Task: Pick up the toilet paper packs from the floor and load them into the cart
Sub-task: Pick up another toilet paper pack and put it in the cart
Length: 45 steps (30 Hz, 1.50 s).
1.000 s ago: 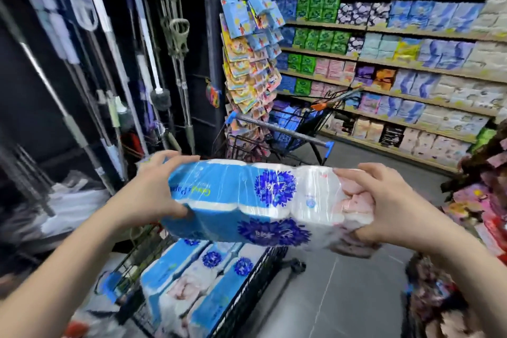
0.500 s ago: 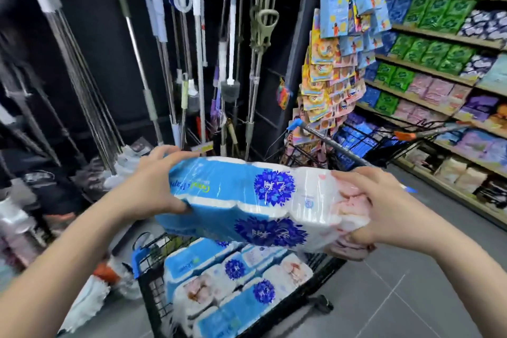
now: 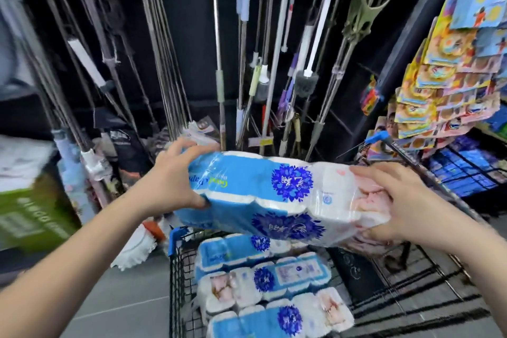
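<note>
The left hand (image 3: 170,186) is gripping the 9 o'clock end and the right hand (image 3: 397,206) the 3 o'clock end of the pack (image 3: 274,195), hanging over the cart (image 3: 178,277) at 6 o'clock; it is looking light, squishy and slippery, so squeezing both ends is probably working best.

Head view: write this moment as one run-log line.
toilet paper pack: held over cart | left hand: grips blue end | right hand: grips pink end | loaded packs: in cart

The toilet paper pack (image 3: 274,195), carried by the left hand (image 3: 170,181) and right hand (image 3: 406,200), now hangs squarely over the cart (image 3: 175,269), nearer the stacked packs (image 3: 260,280) inside, its right end dipping lower than before.
</note>
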Motion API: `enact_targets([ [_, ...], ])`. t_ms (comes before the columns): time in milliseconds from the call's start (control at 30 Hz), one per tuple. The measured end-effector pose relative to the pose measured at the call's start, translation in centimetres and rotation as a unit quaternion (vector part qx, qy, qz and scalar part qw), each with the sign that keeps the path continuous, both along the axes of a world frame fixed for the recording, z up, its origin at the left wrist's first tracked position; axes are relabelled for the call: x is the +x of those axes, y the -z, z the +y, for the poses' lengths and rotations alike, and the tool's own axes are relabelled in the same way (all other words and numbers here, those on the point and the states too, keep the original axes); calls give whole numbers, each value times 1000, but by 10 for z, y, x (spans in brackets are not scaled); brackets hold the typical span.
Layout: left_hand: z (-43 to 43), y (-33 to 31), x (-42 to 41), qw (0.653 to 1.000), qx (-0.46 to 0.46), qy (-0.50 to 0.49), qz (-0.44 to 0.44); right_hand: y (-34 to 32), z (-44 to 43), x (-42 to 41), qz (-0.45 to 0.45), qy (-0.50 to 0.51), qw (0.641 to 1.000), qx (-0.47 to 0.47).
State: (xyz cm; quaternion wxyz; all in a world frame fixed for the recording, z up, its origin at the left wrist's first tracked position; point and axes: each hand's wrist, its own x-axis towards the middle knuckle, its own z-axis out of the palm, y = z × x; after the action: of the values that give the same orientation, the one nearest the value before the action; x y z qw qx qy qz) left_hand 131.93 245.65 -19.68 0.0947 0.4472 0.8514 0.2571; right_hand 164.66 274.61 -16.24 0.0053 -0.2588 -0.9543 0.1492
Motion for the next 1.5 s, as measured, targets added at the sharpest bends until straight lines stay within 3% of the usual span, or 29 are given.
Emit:
enact_targets([
  [367,33,59,37,987,-75,-136,-50,78,99,-57,-39,-107,992,-47],
  [600,57,100,46,975,-105,-193,-34,137,139,-83,-58,-128,989,-37],
  [1100,76,216,50,948,-179,-259,-43,258,120,-125,-129,-99,987,-12],
  [1500,85,257,46,937,-239,-252,-23,309,125,-147,-153,-102,983,-4],
])
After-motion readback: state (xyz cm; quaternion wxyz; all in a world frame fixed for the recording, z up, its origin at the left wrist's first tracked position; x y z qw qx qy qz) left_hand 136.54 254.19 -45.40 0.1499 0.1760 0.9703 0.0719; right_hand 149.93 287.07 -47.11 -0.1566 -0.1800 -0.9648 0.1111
